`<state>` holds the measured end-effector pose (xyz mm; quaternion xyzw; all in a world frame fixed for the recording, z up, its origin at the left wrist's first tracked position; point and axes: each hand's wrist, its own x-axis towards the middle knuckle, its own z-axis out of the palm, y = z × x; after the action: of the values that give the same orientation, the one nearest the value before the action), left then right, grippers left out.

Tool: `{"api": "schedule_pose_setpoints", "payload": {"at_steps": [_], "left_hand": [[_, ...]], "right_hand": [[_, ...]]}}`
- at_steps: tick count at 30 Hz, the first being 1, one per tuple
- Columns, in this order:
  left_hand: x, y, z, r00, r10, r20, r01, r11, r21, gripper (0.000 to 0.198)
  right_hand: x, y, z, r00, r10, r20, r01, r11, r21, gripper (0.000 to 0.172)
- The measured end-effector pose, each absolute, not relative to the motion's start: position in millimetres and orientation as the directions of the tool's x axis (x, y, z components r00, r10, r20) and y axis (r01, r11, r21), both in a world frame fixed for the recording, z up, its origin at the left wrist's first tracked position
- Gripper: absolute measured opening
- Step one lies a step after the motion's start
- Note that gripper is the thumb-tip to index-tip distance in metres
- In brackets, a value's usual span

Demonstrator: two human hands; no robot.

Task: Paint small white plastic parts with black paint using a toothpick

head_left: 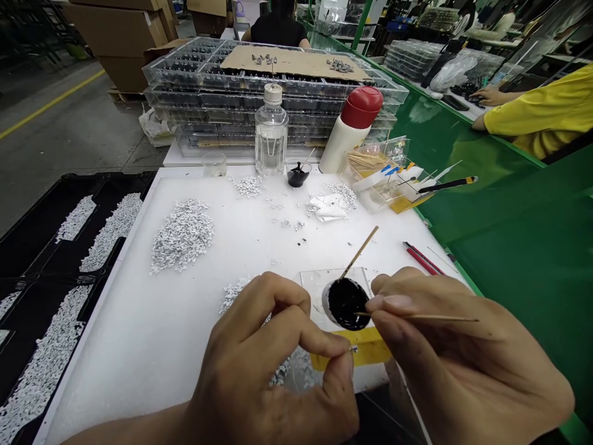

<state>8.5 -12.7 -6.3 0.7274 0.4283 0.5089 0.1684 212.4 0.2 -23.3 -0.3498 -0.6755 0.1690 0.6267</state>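
Left hand [264,364]: thumb and index finger clamped together on a small white part [353,349], held at the fingertips, lower centre of the frame. Right hand [454,352]: fingers closed on a thin wooden stick [430,317], its tip over a cup of black paint [346,303], just above the small white part. Loose white parts [181,235] lie heaped on a white board [106,364], left of the hands
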Motion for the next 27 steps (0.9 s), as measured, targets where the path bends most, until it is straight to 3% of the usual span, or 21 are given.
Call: {"api": "schedule_pose_setpoints", "payload": {"at_steps": [6, 14, 18, 20, 22, 27], "left_hand": [[12.8, -11.5, -6.1, 0.117, 0.797, 0.593, 0.464, -0.572, 0.677, 0.023], [9.5, -13.0, -6.8, 0.132, 0.795, 0.592, 0.458, -0.579, 0.675, 0.023], [9.1, -13.5, -7.1, 0.127, 0.797, 0.591, 0.458, -0.575, 0.678, 0.022], [9.0, -13.5, -7.9, 0.128, 0.799, 0.588, 0.454, -0.574, 0.681, 0.022], [9.1, -13.4, -9.2, 0.121, 0.799, 0.59, 0.451, -0.573, 0.684, 0.023], [9.8, -12.5, -10.5, 0.121, 0.8, 0.588, 0.463, -0.57, 0.679, 0.021]], "right_hand": [[214.4, -4.2, -28.9, 0.074, 0.711, 0.699, 0.295, 0.654, -0.696, 0.025], [214.7, -6.5, -23.9, 0.109, 0.76, 0.641, 0.26, 0.601, -0.756, 0.042], [210.1, -5.5, -19.5, 0.098, 0.752, 0.652, 0.278, 0.608, -0.744, 0.031], [210.9, -4.7, -18.2, 0.06, 0.736, 0.674, 0.289, 0.634, -0.718, 0.023], [215.4, -4.3, -18.4, 0.0, 0.718, 0.697, 0.274, 0.67, -0.69, 0.025], [233.0, -0.5, -20.6, -0.156, 0.658, 0.737, 0.132, 0.753, -0.644, 0.022]]}}
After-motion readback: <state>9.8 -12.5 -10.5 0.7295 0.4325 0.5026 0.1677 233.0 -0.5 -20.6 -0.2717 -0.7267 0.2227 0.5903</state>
